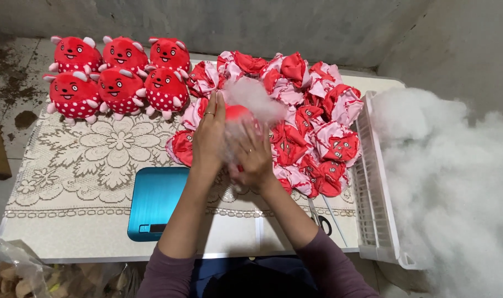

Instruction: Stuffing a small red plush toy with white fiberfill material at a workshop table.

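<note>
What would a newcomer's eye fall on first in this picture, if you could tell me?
Probably the six finished red plush toys lined up in two rows at the table's far left, beside a heap of unstuffed red and pink toy skins. At centre, the left hand and right hand hold a red skin with white stuffing between them. A great mound of white fibre fills the right.

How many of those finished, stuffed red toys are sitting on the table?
6. The stuffed red toys sit at the table's far left corner in two rows: three behind, three in front, touching one another. None looks hidden. The flat unstuffed skins heaped to their right are not counted.
</note>
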